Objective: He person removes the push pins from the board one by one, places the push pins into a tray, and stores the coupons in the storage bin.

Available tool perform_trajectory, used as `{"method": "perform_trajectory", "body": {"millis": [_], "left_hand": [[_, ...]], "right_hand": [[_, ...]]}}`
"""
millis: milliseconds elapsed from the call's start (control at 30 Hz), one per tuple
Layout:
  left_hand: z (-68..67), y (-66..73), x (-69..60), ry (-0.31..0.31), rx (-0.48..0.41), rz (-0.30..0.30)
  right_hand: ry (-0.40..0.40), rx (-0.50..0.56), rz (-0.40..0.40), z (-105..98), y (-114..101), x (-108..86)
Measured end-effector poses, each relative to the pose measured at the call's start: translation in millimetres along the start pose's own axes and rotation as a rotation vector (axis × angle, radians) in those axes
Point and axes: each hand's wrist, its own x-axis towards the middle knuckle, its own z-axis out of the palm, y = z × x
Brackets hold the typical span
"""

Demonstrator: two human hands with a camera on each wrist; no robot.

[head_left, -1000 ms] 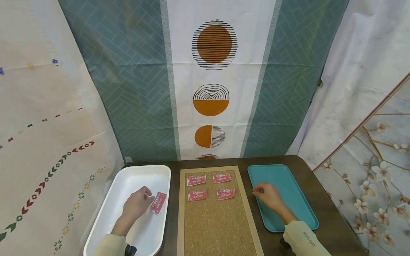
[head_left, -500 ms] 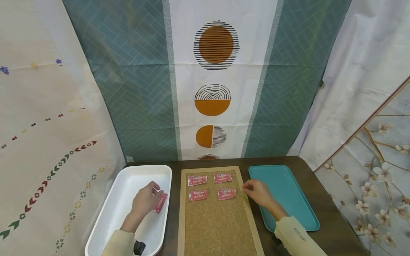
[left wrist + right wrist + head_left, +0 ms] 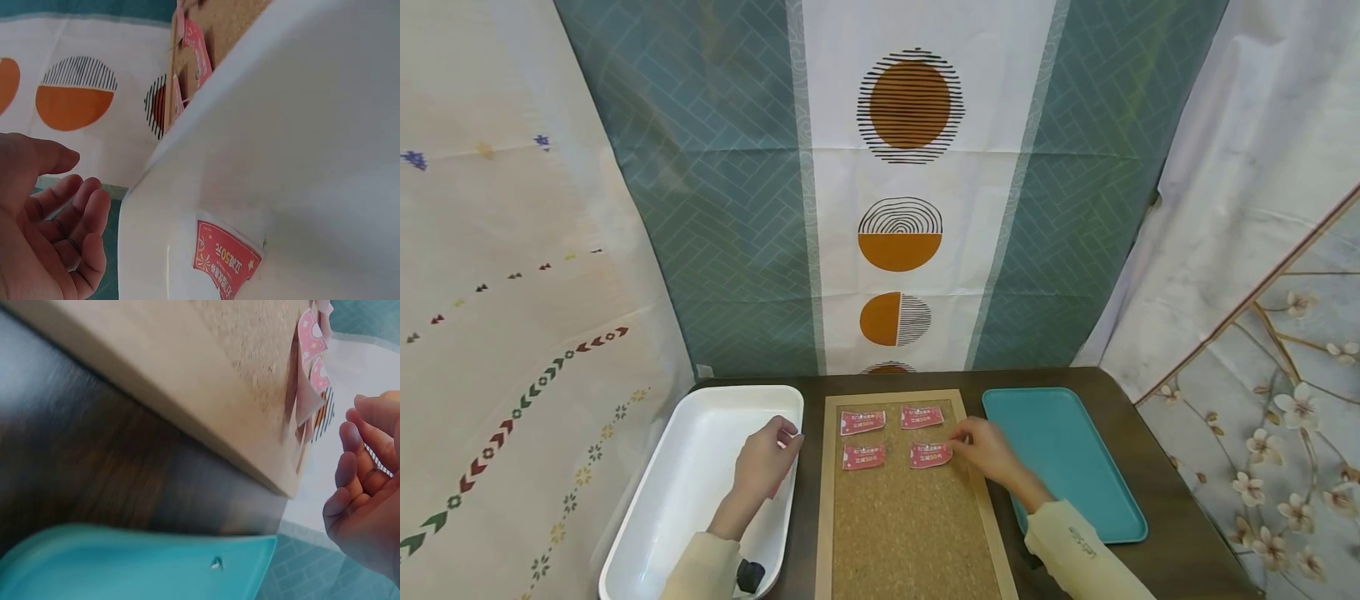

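Note:
My left hand (image 3: 766,458) is over the right side of the white tray (image 3: 685,483), its fingers loosely bent with nothing visible between them. Beneath it, largely hidden in the head view, a red coupon (image 3: 226,256) lies inside the tray. My right hand (image 3: 988,450) hovers by the right edge of the lower right coupon (image 3: 929,455) on the corkboard (image 3: 910,533); whether it touches is unclear. Its thumb and index finger are close together, and no object shows there in the right wrist view. Other coupons hang at lower left (image 3: 862,457), upper left (image 3: 862,422) and upper right (image 3: 921,417).
A teal tray (image 3: 1075,467) stands right of the board, with a small shiny clear thing (image 3: 216,562) in it. The board's wooden frame (image 3: 823,533) rises between the two trays. Patterned curtains (image 3: 737,208) hang behind and beside the dark table (image 3: 1180,517).
My right hand has moved left from the teal tray to the lower right coupon. My left hand has shifted right and away from me, covering the loose coupon in the head view.

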Motion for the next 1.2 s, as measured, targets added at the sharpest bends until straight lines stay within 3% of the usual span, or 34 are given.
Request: {"method": "perform_trajectory", "body": {"millis": [233, 467, 733, 1200], "left_hand": [[13.1, 11.2, 0.0, 0.013, -0.027, 0.076], [26.7, 23.2, 2.5, -0.052, -0.022, 0.118], [39.4, 31.0, 0.7, -0.199, -0.037, 0.133], [50.8, 36.9, 3.5, -0.222, -0.013, 0.084]], "right_hand": [[-0.011, 0.013, -0.011, 12, -7, 8.3], [-0.032, 0.046, -0.023, 22, -19, 14.9], [-0.067, 0.058, -0.041, 33, -29, 22.3], [-0.072, 0.053, -0.106, 51, -44, 35.4]]}}
